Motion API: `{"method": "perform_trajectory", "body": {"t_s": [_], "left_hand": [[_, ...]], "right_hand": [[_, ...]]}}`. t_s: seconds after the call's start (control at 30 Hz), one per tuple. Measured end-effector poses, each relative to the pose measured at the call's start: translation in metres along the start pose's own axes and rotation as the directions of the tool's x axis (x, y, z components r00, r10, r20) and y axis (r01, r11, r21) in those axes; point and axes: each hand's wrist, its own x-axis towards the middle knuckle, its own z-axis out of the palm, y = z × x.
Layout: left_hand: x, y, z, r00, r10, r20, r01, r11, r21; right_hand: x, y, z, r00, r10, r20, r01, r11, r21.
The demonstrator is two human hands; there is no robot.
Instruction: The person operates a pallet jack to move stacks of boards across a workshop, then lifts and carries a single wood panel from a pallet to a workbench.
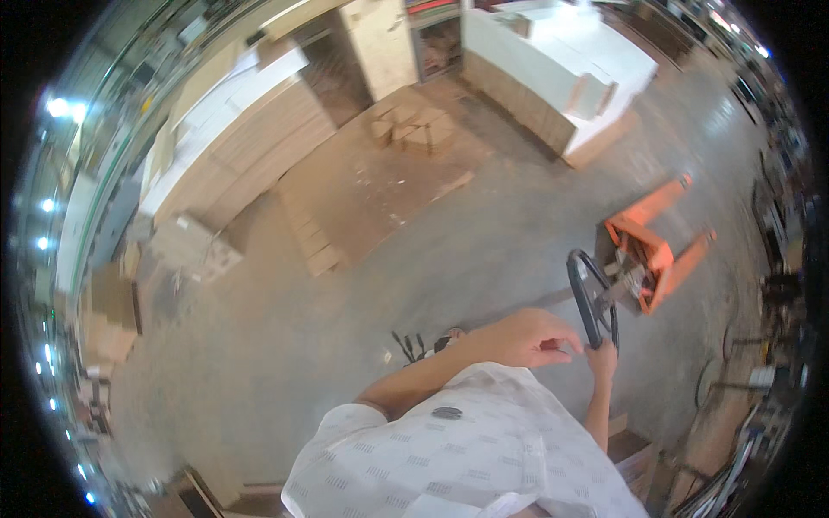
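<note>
My right hand [602,356] is closed around the lower part of the black loop handle [580,289] of an orange pallet jack [643,237]. The jack stands on the floor to the right, its two forks pointing away up and to the right. My left arm reaches across in front of my white patterned shirt. At its end my left hand [537,338] hangs beside the handle, fingers loosely bent with a gap at the thumb. Nothing shows in it, and its fingertips come close to the handle; whether they touch it I cannot tell.
Ahead lies a flat brown board [371,198] with a small stack of brown pieces [414,129]. Long stacks of panels [250,129] stand at the left, and a white-topped stack [553,78] stands at the far right. Cartons [112,311] line the left side; racks and clutter line the right.
</note>
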Motion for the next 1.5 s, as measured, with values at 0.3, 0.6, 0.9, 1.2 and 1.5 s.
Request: {"method": "perform_trajectory", "body": {"t_s": [0.3, 0.6, 0.9, 1.2, 1.5], "left_hand": [[-0.087, -0.047, -0.040, 0.999, 0.029, 0.031, -0.027, 0.998, -0.050], [-0.162, 0.002, -0.057, 0.997, -0.041, -0.060, 0.041, 0.999, -0.006], [-0.287, 0.048, -0.062, 0.984, -0.123, 0.126, 0.120, 0.992, 0.027], [-0.439, 0.100, -0.076, 0.895, -0.219, 0.390, 0.185, 0.975, 0.122], [-0.510, 0.118, -0.140, 0.859, -0.192, 0.474, 0.059, 0.958, 0.280]], "right_hand": [[-0.062, -0.065, 0.102, 0.977, -0.164, 0.137, 0.142, 0.977, 0.157], [-0.177, -0.136, 0.075, 0.968, -0.207, 0.143, 0.193, 0.975, 0.105], [-0.337, -0.187, 0.085, 0.985, -0.172, -0.009, 0.172, 0.979, 0.109], [-0.488, -0.218, 0.111, 0.997, -0.073, -0.028, 0.075, 0.994, 0.085], [-0.586, -0.282, 0.173, 0.998, -0.059, -0.002, 0.059, 0.997, 0.059]]}}
